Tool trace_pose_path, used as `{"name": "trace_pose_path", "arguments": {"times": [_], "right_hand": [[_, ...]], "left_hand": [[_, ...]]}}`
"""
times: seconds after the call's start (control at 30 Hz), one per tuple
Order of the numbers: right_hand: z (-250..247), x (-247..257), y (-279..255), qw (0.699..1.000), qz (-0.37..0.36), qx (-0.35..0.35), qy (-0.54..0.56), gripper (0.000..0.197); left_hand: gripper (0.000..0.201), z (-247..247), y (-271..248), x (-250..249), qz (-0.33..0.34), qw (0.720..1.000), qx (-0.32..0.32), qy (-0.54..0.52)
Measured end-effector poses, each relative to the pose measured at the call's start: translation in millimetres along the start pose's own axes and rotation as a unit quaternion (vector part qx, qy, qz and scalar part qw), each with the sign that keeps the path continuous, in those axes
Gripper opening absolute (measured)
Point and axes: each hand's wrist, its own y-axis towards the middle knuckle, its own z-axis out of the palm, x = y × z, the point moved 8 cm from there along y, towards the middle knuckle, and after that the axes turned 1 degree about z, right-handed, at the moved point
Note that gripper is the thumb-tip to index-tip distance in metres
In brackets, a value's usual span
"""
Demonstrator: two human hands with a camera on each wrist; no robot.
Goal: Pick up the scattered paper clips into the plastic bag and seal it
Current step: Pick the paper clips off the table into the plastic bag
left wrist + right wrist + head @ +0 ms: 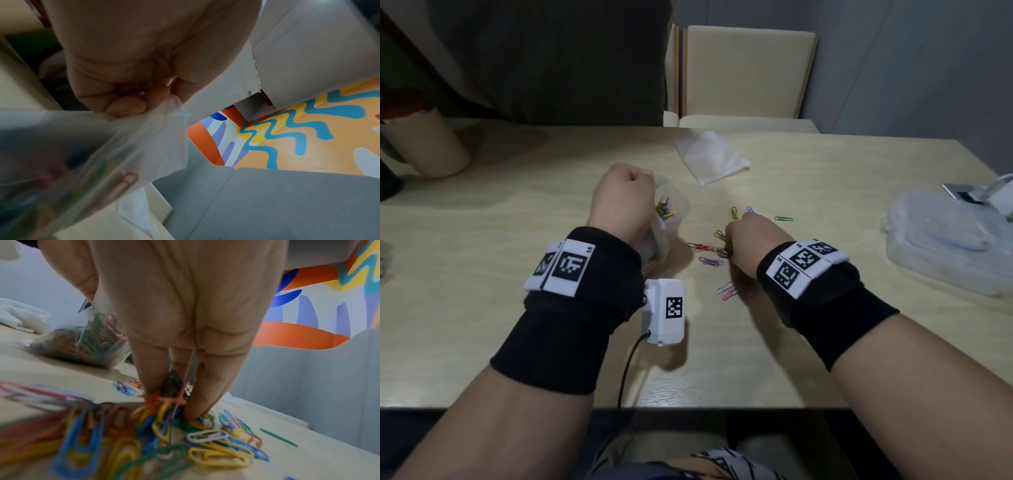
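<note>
My left hand [625,197] grips the rim of a clear plastic bag [666,222] that stands on the table with several coloured paper clips inside; the wrist view shows my curled fingers [127,104] bunching the bag's [115,146] edge. My right hand [750,236] reaches down into a pile of scattered paper clips [709,251] just right of the bag. In the right wrist view my fingertips [197,412] pinch a tangle of red, green and yellow clips [170,395] on the table, with many more clips [216,444] loose around them. The bag [86,344] lies behind, to the left.
A second, empty clear bag [710,157] lies further back on the table [517,205]. A clear plastic container [948,240] sits at the right edge, a beige cylinder [424,144] at the back left. A cream chair [746,72] stands behind the table.
</note>
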Motion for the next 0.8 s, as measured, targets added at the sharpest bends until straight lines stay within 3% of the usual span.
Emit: {"name": "trace_pose_path", "arguments": {"times": [0.3,0.43,0.5,0.67,0.8], "right_hand": [[-19,-35,-8,0.996,0.04,-0.069,0.042,0.02],[-37,-56,-18,0.974,0.067,-0.114,0.183,0.017],[-45,-67,-21,0.948,0.072,-0.138,0.277,0.017],[-57,-86,-29,0.826,0.085,-0.172,0.529,0.009],[-63,-77,-36,0.739,0.064,-0.141,0.656,0.008]], "left_hand": [[0.034,46,-19,-18,0.045,0.995,0.091,0.025],[0.033,61,-23,-19,0.037,0.994,0.101,0.006],[0.033,67,-24,-18,0.03,0.994,0.104,-0.006],[0.039,77,-23,-12,0.013,0.994,0.101,-0.03],[0.047,85,-23,-9,0.004,0.993,0.111,-0.04]]}}
